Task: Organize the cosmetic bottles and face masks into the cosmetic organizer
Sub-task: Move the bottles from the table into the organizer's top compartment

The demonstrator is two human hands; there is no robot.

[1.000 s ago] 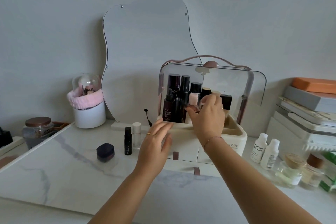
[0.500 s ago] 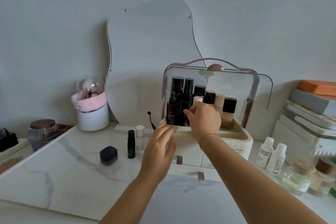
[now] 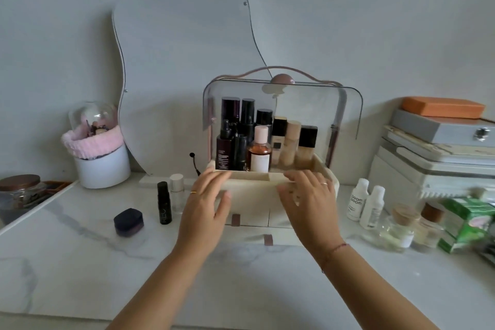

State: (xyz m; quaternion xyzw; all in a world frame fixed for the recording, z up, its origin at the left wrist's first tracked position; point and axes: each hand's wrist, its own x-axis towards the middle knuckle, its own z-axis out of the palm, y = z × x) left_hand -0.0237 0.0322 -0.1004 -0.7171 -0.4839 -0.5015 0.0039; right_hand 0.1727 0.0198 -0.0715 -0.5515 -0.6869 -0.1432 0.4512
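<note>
The cream cosmetic organizer (image 3: pixel 253 185) stands mid-table with its clear lid (image 3: pixel 316 104) raised. Inside stand several dark bottles (image 3: pixel 230 126), a pink-capped amber bottle (image 3: pixel 259 151) and beige foundation bottles (image 3: pixel 292 146). My left hand (image 3: pixel 205 211) rests open against the organizer's front left. Over its front right corner my right hand (image 3: pixel 310 199) hovers open, holding nothing. Left of the organizer stand a black bottle (image 3: pixel 164 202), a small white bottle (image 3: pixel 176 193) and a dark jar (image 3: pixel 128 222). Two white bottles (image 3: pixel 365 202) and two cork-topped glass bottles (image 3: pixel 412 228) stand at the right.
A wavy mirror (image 3: pixel 184 67) leans on the wall behind. A white pot with a pink band (image 3: pixel 99 158) and a lidded glass jar (image 3: pixel 20 190) sit at the left. Stacked boxes (image 3: pixel 439 147) and a green pack (image 3: pixel 468 222) crowd the right edge.
My right hand let go of the pink-capped bottle inside the organizer and drew back to the front right corner. My left hand stayed at the front.
</note>
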